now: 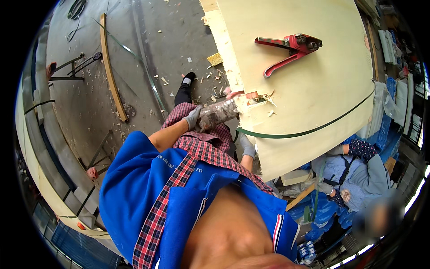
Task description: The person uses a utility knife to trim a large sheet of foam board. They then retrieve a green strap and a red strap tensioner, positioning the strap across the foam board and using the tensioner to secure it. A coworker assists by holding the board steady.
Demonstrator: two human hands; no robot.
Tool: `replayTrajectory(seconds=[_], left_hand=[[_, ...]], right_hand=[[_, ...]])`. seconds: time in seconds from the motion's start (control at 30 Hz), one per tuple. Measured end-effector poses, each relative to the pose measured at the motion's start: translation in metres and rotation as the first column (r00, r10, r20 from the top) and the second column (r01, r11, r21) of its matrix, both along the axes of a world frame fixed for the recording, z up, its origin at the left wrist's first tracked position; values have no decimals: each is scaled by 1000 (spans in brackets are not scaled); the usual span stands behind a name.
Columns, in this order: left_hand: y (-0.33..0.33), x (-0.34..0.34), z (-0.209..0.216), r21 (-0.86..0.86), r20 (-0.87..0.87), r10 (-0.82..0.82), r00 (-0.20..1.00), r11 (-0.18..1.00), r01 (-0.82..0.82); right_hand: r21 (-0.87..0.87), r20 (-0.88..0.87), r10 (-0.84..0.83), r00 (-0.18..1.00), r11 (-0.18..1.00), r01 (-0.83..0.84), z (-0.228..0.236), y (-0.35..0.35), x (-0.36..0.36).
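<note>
The left hand [192,118] grips a dirty, round power tool [218,114]; its tip is at the chipped edge of a pale wood sheet [313,96]; the right hand [247,146] is beside the sheet, grip unclear; a red strapping tool [298,43] lies on top.

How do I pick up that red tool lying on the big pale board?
I'd take the red tool by the middle of its long handle, coming from the picture's lower left. The handle slants out that way, with a gap before the other arm; the chunky head sits at the far right.
</note>
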State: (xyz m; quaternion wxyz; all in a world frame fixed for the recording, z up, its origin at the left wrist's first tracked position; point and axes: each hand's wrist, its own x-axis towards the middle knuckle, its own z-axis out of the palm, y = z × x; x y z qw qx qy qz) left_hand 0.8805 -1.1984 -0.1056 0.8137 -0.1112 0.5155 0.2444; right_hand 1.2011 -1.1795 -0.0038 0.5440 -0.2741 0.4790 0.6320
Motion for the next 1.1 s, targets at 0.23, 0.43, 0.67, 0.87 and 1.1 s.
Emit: replayTrajectory(seconds=[0.23, 0.43, 0.67, 0.87, 1.1], left_hand=[[73, -69, 26, -47, -315, 79, 946, 994, -98], [197, -149, 60, 264, -642, 139, 754, 963, 47], [261, -187, 34, 208, -803, 110, 585, 973, 102], [260, -195, 43, 181, -863, 36, 505, 953, 242], [282, -111, 249, 479, -682, 731, 16, 431, 765]], right_hand=[[-13, 11, 34, 999, 999, -34, 9, 0, 2], [-40, 34, 58, 998, 998, -57, 19, 2, 4], [-44, 26, 40, 999, 998, -39, 12, 0, -5], [7, 29, -72, 997, 997, 71, 21, 13, -10], [107, 108, -253, 961, 964, 241, 18, 7, -20]])
